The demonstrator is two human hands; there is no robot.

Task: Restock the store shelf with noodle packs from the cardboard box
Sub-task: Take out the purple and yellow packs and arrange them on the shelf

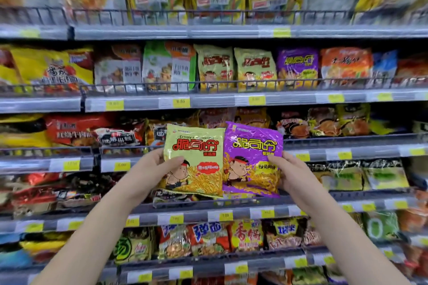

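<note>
Green pack [196, 162] in left hand [151, 170], purple pack [251, 159] in right hand [293, 179] (edges touching).

**Two noodle packs held upright, side by side**

The green noodle pack [196, 152] stands upright, face out. The left hand [151, 170] pinches its left edge, thumb on the front. The purple noodle pack [251, 152] sits just right of it, edges touching, and the right hand [294, 176] grips its right edge. Both are sealed and show a cartoon figure over printed noodles. Above the grip, like-printed packs [215, 67] stand on the shelf [208, 101].
</note>
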